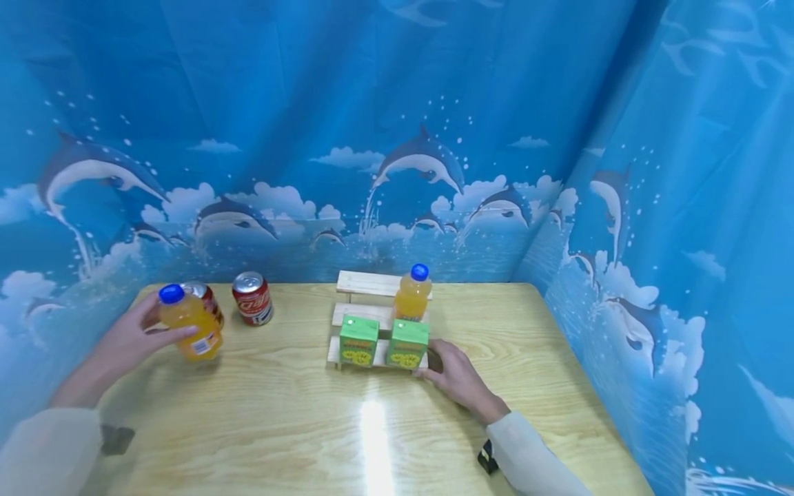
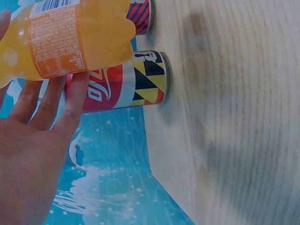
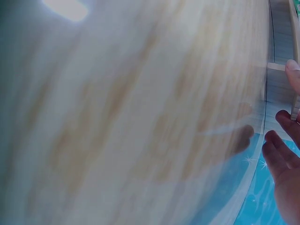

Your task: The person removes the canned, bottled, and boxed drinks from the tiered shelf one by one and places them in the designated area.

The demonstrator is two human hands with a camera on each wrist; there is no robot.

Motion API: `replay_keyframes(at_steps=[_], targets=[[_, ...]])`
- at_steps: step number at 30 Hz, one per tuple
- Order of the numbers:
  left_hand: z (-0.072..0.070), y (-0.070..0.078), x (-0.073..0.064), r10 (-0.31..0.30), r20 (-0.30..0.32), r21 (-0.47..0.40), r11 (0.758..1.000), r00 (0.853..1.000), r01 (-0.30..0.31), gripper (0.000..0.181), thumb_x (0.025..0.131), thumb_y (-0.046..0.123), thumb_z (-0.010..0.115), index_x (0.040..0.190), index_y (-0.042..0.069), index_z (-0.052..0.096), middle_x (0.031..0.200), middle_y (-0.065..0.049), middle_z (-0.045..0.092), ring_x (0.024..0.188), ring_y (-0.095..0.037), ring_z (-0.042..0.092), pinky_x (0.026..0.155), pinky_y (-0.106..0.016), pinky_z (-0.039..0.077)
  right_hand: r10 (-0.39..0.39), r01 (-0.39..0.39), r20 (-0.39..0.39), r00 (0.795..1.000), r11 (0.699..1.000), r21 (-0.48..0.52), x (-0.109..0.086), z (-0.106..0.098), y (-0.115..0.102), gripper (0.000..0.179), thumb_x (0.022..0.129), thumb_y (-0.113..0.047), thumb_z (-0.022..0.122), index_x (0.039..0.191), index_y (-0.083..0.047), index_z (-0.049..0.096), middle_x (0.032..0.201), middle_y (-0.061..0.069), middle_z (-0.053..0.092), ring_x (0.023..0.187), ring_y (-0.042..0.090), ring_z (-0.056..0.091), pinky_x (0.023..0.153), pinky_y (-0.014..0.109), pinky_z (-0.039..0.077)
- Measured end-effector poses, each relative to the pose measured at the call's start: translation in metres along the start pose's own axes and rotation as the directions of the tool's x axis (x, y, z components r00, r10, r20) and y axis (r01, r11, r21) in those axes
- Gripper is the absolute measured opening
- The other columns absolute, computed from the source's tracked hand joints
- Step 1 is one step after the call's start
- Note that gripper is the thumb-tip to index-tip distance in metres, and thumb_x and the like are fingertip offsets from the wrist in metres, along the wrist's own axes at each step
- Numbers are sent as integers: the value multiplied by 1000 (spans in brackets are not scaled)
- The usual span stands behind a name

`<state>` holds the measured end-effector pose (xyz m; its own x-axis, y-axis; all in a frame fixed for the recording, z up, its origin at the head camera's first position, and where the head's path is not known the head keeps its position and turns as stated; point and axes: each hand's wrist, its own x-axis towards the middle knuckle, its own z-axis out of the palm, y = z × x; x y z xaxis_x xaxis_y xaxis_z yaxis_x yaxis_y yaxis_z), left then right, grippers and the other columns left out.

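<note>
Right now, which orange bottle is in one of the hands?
The left bottle, tilted in the left hand; the other bottle stands upright on the rack.

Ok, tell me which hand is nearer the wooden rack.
Right: the right hand is at the right end of the wooden rack, while the left hand is well off to its left, holding an orange drink bottle.
</note>
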<state>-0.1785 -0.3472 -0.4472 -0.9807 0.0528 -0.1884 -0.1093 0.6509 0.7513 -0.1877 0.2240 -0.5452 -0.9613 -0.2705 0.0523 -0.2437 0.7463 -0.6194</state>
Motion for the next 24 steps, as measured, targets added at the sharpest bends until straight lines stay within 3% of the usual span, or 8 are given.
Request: replay_keyframes(at_steps=[8, 15, 24], targets=[[-3, -12, -6, 6, 4, -33, 999, 1000, -5, 107, 107, 52, 67, 174, 4, -1, 169, -44, 22, 148, -73, 27, 105, -88, 38, 4, -4, 2, 1000, 1000, 4, -1, 0, -1, 68, 91, -35, 89, 151, -15, 63, 153, 9, 66, 146, 35, 59, 126, 58, 43], [-8, -23, -10, -40, 14, -36, 999, 999, 40, 113, 108, 54, 64, 170, 7, -19, 170, -47, 3, 149, -76, 18, 108, -88, 35, 6, -6, 5, 1000, 1000, 10, -2, -1, -1, 68, 91, -35, 89, 151, -15, 63, 153, 9, 65, 146, 34, 59, 126, 58, 43], [-10, -32, -12, -39, -17, -34, 999, 999, 39, 107, 108, 54, 65, 173, 4, -4, 168, -48, 16, 146, -76, 22, 103, -90, 36, 0, 0, 2, 1000, 1000, 1, -2, -2, -1, 68, 91, -36, 89, 150, -15, 63, 152, 9, 66, 145, 34, 59, 126, 57, 43]])
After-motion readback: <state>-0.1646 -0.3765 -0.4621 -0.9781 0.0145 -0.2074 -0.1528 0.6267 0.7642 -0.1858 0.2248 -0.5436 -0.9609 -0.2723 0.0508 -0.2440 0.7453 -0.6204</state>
